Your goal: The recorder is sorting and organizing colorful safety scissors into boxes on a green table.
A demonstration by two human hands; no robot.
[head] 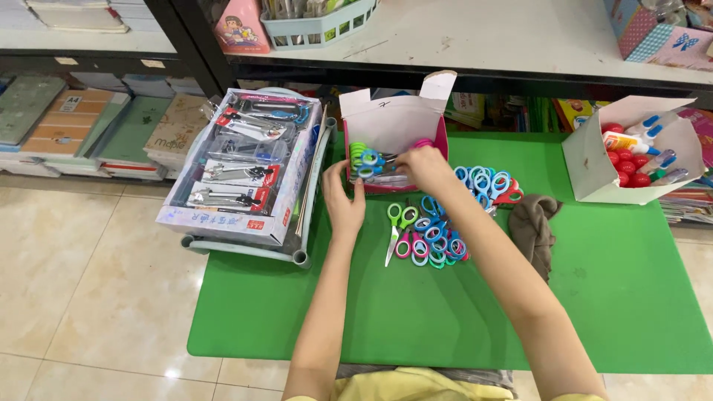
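The left hand (343, 202) steadies a pink cardboard box (394, 134); the right hand (425, 167) pinches plastic-handled scissors (375, 160) inside, above a smooth green table (609, 297).

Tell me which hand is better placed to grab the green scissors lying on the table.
Left hand: it rests at the box corner, just beside the green scissors. The right hand is inside the box.

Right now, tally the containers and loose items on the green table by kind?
Open cardboard boxes: 2, a pink one holding scissors and a white one holding glue bottles.
Loose scissor piles: 1
Brown cloths: 1
Flat boxed sets: 1
Total: 5
Single scissors overlap too much to count.
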